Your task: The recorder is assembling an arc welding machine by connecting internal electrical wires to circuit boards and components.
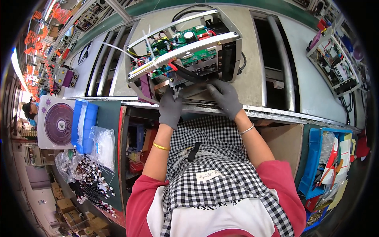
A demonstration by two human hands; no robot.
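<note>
An open-framed electrical unit (185, 51) stands before me, with white rails, green circuit boards, a purple panel and red and black wires. My left hand (171, 108), gloved in grey, is at its near lower edge, fingers closed around a small pale piece (176, 93) whose kind I cannot make out. My right hand (226, 98), also in a grey glove, has its fingers bent in at the unit's near side, by a thick black cable (187, 74). What those fingertips grip is hidden. Long white cable ties (149, 43) stick out from the unit's left side.
Metal rollers (281, 63) lie on either side of the unit. Another open unit (333, 65) stands far right. To my left are a fan (59, 122), a blue bin (84, 126), bagged white ties (103, 148) and bundled wires (89, 177). A blue tool tray (312, 177) is at right.
</note>
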